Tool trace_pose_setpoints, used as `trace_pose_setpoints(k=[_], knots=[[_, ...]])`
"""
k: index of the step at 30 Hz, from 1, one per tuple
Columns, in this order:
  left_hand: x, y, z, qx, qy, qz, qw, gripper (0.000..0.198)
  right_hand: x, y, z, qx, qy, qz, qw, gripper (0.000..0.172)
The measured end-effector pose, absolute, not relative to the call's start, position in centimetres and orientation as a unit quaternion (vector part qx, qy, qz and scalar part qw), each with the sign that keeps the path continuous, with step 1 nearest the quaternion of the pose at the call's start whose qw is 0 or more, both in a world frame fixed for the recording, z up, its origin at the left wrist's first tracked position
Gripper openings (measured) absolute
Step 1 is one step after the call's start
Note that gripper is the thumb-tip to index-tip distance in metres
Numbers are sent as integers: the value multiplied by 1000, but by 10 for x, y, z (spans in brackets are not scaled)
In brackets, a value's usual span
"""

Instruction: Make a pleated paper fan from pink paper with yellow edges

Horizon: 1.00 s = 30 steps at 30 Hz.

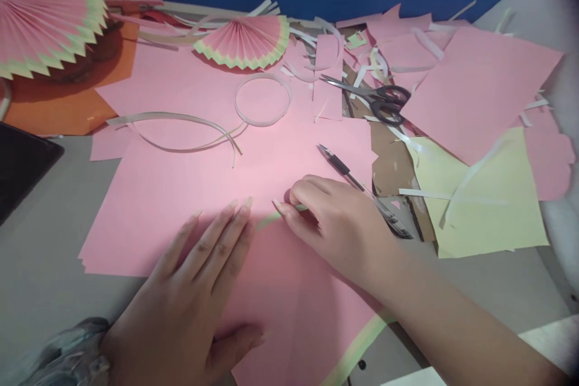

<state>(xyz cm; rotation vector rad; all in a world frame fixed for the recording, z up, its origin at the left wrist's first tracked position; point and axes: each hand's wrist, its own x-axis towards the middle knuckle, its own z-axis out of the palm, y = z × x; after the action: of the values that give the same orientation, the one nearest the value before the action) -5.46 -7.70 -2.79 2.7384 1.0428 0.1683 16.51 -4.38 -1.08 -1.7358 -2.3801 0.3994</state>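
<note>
My left hand (199, 289) lies flat with its fingers stretched out on a pink paper sheet (289, 307). That sheet has a yellow-green border along its edges. My right hand (348, 223) is closed, thumb and forefinger pinching a thin green paper strip (271, 219) at the sheet's far edge, just right of my left fingertips. My right forearm covers part of the sheet's right side. Beneath lies a stack of larger pink paper (149, 211). A black pen (339, 164) rests on it beyond my right hand, its lower end reaching past the stack.
Two pleated pink-and-green paper fans (246, 42) lie at the back and far left. Black-handled scissors (380, 96) rest among paper scraps. Curled strips (181, 149) lie on the pink stack. Yellow-green paper (493, 217) is at right, a dark flat object (25, 166) at left.
</note>
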Motion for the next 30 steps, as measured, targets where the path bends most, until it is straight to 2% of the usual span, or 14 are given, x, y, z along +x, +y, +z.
trace_pose_setpoints(k=[18, 22, 30], knots=[[-49, -80, -22, 926, 369, 55, 51, 95, 159, -42, -2, -606, -784, 131, 39, 22], [-49, -79, -21, 924, 379, 48, 37, 94, 157, -44, -1, -619, -771, 139, 56, 31], [-63, -77, -21, 943, 331, 28, -7, 90, 160, -44, -1, -597, -790, 128, 55, 22]])
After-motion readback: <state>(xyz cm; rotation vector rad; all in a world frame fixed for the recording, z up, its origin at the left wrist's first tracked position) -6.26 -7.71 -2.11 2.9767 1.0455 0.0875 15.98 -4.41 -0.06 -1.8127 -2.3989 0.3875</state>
